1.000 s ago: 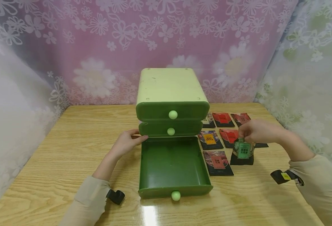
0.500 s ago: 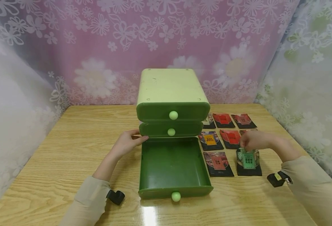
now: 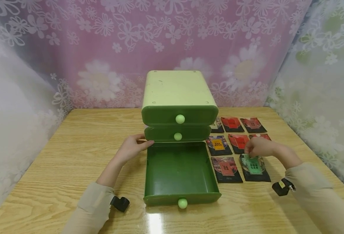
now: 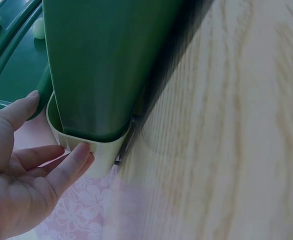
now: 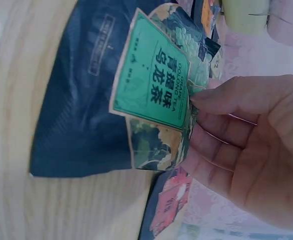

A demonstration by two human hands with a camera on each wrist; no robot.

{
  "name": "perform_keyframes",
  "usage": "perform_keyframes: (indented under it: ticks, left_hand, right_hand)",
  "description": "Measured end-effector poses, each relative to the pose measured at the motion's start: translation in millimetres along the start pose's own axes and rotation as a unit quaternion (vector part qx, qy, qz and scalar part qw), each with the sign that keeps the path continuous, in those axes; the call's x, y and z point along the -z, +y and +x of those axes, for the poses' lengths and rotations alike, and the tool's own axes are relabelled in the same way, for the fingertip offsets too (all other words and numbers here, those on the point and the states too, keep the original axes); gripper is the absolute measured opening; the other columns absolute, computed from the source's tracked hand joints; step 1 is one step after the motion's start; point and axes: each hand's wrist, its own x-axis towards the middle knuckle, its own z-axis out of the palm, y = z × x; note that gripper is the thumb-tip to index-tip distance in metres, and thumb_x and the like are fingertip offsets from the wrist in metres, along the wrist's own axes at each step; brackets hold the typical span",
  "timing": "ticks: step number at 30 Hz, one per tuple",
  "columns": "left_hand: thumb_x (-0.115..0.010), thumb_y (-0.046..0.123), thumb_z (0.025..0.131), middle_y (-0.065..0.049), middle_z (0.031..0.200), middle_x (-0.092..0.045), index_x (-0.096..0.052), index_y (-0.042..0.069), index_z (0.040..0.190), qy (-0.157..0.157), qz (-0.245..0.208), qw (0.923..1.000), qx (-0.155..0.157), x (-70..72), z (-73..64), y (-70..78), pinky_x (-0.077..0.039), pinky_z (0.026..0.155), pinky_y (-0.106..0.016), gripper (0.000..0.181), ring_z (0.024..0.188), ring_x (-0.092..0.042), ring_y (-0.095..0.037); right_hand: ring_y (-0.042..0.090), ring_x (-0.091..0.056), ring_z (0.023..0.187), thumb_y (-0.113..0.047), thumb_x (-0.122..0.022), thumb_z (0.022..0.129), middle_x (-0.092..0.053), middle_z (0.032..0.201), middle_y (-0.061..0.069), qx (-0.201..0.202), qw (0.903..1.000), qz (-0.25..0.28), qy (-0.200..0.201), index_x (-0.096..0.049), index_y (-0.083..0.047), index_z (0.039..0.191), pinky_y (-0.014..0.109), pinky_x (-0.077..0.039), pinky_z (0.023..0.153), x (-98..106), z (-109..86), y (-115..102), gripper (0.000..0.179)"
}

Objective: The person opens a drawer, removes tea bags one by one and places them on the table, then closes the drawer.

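In the head view a green tea pouch (image 3: 254,167), labelled grape oolong tea in the right wrist view, lies at the near right of the rows. My right hand (image 3: 259,148) pinches its top edge between thumb and fingers; the fingers behind the pouch are partly hidden. The drawer cabinet (image 3: 177,87) has a cream shell and green fronts. Its bottom drawer (image 3: 177,172) is pulled far out with nothing inside, and the middle drawer (image 3: 160,134) is pulled out slightly. My left hand (image 4: 31,170) touches the cabinet's left side with extended fingers, thumb at the middle drawer's edge.
Several flat pouches lie in rows right of the cabinet, among them a pink-labelled pouch (image 3: 227,169), an orange-labelled pouch (image 3: 218,145) and a red pouch (image 3: 232,124). The wooden table (image 3: 81,156) meets a flowered curtain (image 3: 101,48) at its back edge.
My right hand has brought the green pouch down and toward the near side, laying it beside the pink-labelled pouch, then shifted it slightly left. The left hand stays put.
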Motion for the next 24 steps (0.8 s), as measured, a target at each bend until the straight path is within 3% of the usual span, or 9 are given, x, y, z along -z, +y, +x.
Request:
perform_keyframes:
  ticks: [9,24]
  left_hand:
    - [-0.062,0.044,0.086,-0.014,0.125,-0.056,-0.05,0.004,0.132,0.002,0.002,1.0,-0.003,-0.4,-0.1,0.7,-0.045,0.089,-0.045,0.062,0.112,-0.055,-0.029]
    - [-0.062,0.044,0.086,-0.014,0.125,-0.056,-0.05,0.004,0.132,0.002,0.0,1.0,-0.003,-0.6,0.3,-0.3,-0.045,0.09,-0.045,0.062,0.112,-0.055,-0.028]
  right_hand:
    - [0.013,-0.041,0.058,0.008,-0.053,0.077,-0.054,0.07,-0.001,0.009,0.9997,0.02,0.009,-0.065,-0.002,0.084,0.03,-0.038,0.056,-5.8,3.1,4.9,0.017]
    - [0.013,-0.043,0.058,0.008,-0.055,0.077,-0.055,0.07,-0.002,0.016,0.9995,-0.005,0.028,-0.065,-0.005,0.081,0.029,-0.039,0.056,-10.9,4.5,7.4,0.017]
